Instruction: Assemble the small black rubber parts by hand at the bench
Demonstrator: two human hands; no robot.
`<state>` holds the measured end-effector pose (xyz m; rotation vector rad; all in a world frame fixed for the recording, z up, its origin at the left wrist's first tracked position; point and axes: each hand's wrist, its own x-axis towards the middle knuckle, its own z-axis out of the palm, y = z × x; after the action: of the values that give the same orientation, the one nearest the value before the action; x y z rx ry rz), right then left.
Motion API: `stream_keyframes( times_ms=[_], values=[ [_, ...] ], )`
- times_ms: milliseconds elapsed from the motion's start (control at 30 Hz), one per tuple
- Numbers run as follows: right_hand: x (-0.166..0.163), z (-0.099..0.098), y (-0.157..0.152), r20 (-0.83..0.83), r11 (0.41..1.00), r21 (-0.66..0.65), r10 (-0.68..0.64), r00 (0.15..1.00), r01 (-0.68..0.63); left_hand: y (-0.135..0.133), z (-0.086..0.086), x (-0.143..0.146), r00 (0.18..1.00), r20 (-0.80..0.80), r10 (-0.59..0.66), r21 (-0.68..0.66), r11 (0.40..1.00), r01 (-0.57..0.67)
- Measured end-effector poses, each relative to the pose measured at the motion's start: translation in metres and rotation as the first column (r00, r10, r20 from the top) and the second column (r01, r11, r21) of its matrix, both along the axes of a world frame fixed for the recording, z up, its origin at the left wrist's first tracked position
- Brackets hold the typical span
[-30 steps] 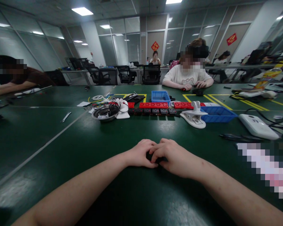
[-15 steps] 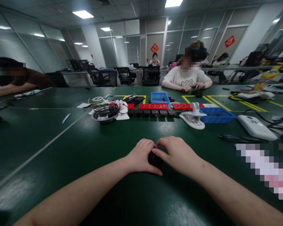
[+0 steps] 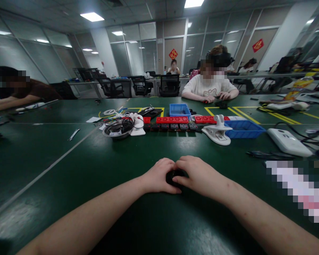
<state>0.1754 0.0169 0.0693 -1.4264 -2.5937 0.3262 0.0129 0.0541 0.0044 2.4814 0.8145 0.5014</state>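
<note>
My left hand [image 3: 158, 175] and my right hand [image 3: 198, 174] meet on the green table [image 3: 69, 166] in front of me. Both are closed round a small black object [image 3: 173, 176] that shows only as a dark patch between the fingers. What the object is cannot be made out. Both forearms rest low over the table, coming in from the bottom corners.
Farther back lie a metal bowl of cables [image 3: 117, 128], a row of red and black blocks [image 3: 172, 122], two blue bins [image 3: 243, 129], a white clamp [image 3: 216, 132] and a white device [image 3: 288, 141]. Other people sit across and at the left.
My fingers have shifted on the black object, opening slightly half a second ago and closing over it again. The hands stay in the same spot.
</note>
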Motion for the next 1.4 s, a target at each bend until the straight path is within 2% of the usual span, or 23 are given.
stream_keyframes(
  times_ms=[167, 333, 500, 567, 667, 767, 867, 1000, 1133, 1300, 1400],
  values=[
    [0.008, 0.005, -0.002, -0.083, 0.979, -0.040, 0.195, 0.977, -0.199, 0.006, 0.002, -0.002, 0.997, -0.007, -0.083, -0.035, 0.996, 0.083],
    [0.010, 0.006, -0.004, -0.144, 0.961, -0.103, 0.240, 0.960, -0.255, 0.009, 0.003, -0.005, 0.987, -0.030, -0.155, -0.046, 0.987, 0.153],
    [0.010, 0.012, -0.006, -0.200, 0.942, -0.123, 0.286, 0.937, -0.314, 0.008, 0.002, -0.007, 0.994, -0.026, -0.105, -0.088, 0.991, 0.103],
    [0.009, 0.014, -0.008, -0.255, 0.954, -0.108, 0.246, 0.935, -0.280, 0.006, 0.001, -0.006, 0.997, -0.001, -0.076, -0.114, 0.991, 0.075],
    [0.006, 0.014, -0.009, -0.302, 0.987, -0.108, 0.081, 0.950, -0.118, 0.003, 0.000, -0.004, 0.997, 0.029, -0.074, -0.085, 0.993, 0.076],
    [0.002, 0.011, -0.009, -0.228, 0.993, -0.065, -0.107, 0.968, 0.094, 0.001, 0.000, -0.004, 0.998, 0.050, -0.044, 0.017, 0.999, 0.043],
    [-0.001, 0.007, -0.008, -0.121, 0.979, -0.004, -0.205, 0.971, 0.206, 0.002, -0.001, -0.004, 0.999, 0.028, 0.021, 0.099, 0.995, -0.023],
    [-0.005, 0.000, -0.006, -0.019, 0.978, 0.017, -0.205, 0.979, 0.206, 0.001, -0.002, -0.004, 0.997, -0.055, 0.047, 0.160, 0.986, -0.037],
    [-0.006, -0.004, -0.005, 0.037, 0.989, -0.022, -0.146, 0.989, 0.147, -0.002, -0.003, 0.000, 0.990, -0.120, 0.078, 0.184, 0.981, -0.055],
    [-0.004, 0.000, -0.003, 0.016, 0.997, -0.060, -0.044, 0.999, 0.045, -0.002, 0.000, 0.002, 0.995, -0.089, 0.034, 0.079, 0.997, -0.027],
    [-0.001, 0.004, -0.002, -0.035, 0.993, -0.091, 0.072, 0.997, -0.075, 0.000, 0.001, 0.000, 0.999, -0.040, -0.027, 0.012, 1.000, 0.027]
  ],
)
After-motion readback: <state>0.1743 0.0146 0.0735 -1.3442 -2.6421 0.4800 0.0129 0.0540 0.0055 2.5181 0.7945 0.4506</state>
